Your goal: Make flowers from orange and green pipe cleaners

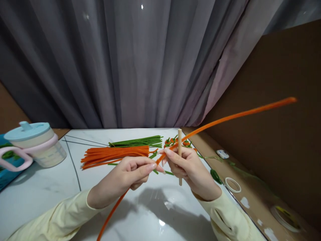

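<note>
Between both hands runs a long orange pipe cleaner (225, 117), one end reaching far to the upper right and the other hanging below my left wrist. My left hand (130, 172) pinches it between thumb and fingertips. Close beside, my right hand (184, 164) pinches the same pipe cleaner and also keeps a thin wooden dowel (180, 142) upright in its curled fingers. Behind my hands lie a bundle of orange pipe cleaners (116, 155) and a bundle of green pipe cleaners (137, 141). Several small orange shapes with green tops (186, 143) sit past my right hand, partly hidden.
At the left stands a cup with a blue lid (32, 130) and pink handle. Along the right edge lie a coil of green strand (215, 176), a white ring of tape (232, 184), a larger tape roll (286, 217) and a small white object (222, 154). Curtains (140, 67) hang behind.
</note>
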The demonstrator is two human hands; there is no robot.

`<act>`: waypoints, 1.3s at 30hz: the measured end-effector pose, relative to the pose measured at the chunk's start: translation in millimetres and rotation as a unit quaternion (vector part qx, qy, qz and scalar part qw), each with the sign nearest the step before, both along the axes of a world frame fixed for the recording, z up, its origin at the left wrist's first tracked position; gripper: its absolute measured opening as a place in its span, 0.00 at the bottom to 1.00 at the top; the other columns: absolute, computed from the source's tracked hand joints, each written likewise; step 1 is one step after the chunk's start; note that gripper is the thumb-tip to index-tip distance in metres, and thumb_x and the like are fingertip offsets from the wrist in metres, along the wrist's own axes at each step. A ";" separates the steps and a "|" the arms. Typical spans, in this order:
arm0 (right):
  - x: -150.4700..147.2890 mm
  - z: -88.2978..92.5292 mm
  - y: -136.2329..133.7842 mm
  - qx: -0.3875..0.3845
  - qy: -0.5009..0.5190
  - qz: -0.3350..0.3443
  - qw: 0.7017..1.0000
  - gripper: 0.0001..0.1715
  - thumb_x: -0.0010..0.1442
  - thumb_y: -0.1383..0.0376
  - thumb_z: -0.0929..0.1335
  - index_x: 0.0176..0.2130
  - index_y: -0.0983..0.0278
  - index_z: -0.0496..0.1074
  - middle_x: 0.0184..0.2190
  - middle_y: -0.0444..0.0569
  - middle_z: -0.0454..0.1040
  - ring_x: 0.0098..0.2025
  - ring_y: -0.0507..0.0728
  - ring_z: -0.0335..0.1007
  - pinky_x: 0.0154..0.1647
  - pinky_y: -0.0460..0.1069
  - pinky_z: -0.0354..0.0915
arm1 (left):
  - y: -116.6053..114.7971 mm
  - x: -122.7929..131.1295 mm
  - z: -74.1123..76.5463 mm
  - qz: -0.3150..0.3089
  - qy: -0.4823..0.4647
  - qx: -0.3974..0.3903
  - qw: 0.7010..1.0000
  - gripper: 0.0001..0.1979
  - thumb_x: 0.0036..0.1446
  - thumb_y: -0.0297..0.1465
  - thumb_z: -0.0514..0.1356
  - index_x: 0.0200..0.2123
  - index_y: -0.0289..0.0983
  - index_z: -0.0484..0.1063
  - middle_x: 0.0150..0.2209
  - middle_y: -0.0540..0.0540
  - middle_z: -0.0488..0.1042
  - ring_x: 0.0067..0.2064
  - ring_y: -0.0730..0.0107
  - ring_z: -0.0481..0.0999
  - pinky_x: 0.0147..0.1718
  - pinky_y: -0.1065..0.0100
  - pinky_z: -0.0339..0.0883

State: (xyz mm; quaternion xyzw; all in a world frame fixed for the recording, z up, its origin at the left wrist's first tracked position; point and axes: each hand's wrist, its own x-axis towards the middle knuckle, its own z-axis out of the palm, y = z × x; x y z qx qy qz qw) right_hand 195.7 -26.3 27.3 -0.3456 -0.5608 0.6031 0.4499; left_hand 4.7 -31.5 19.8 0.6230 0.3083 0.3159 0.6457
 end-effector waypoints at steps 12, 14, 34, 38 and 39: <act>1.7 9.1 -2.2 0.005 -0.094 0.091 0.991 0.22 0.63 0.52 0.61 0.29 0.66 0.66 0.15 0.38 0.56 0.15 0.44 0.39 0.14 0.43 0.37 | 0.3 6.5 -0.4 0.161 0.145 0.292 0.931 0.15 0.61 0.35 0.50 0.31 0.32 0.72 0.24 0.49 0.68 0.24 0.76 0.59 0.22 0.74 0.54; -1.5 4.1 -1.6 0.001 -0.093 0.106 0.990 0.20 0.63 0.53 0.61 0.33 0.66 0.67 0.17 0.40 0.63 0.15 0.44 0.40 0.14 0.42 0.38 | 0.9 6.8 -3.6 0.164 0.151 0.317 0.922 0.15 0.61 0.34 0.50 0.29 0.32 0.71 0.23 0.49 0.68 0.23 0.77 0.59 0.21 0.75 0.53; -19.1 -10.7 -4.5 0.061 -0.072 0.044 0.995 0.22 0.62 0.53 0.62 0.24 0.65 0.63 0.14 0.38 0.55 0.16 0.45 0.45 0.16 0.43 0.44 | -2.0 9.5 -15.1 0.218 0.118 0.488 0.837 0.10 0.60 0.25 0.53 0.29 0.33 0.72 0.23 0.49 0.72 0.22 0.77 0.68 0.23 0.76 0.62; -14.8 -8.7 -2.4 0.060 -0.093 0.058 0.992 0.22 0.62 0.53 0.62 0.26 0.66 0.64 0.14 0.38 0.56 0.16 0.45 0.45 0.17 0.43 0.45 | -0.9 10.5 -20.1 0.217 0.120 0.517 0.819 0.09 0.60 0.24 0.52 0.31 0.32 0.72 0.24 0.47 0.74 0.24 0.74 0.71 0.25 0.75 0.64; -13.6 -7.6 -1.9 0.062 -0.103 0.065 0.991 0.22 0.63 0.53 0.61 0.26 0.66 0.64 0.15 0.39 0.57 0.17 0.45 0.45 0.17 0.43 0.45 | -0.5 10.5 -21.1 0.216 0.122 0.526 0.814 0.09 0.60 0.23 0.52 0.31 0.32 0.72 0.24 0.46 0.74 0.23 0.74 0.71 0.25 0.75 0.64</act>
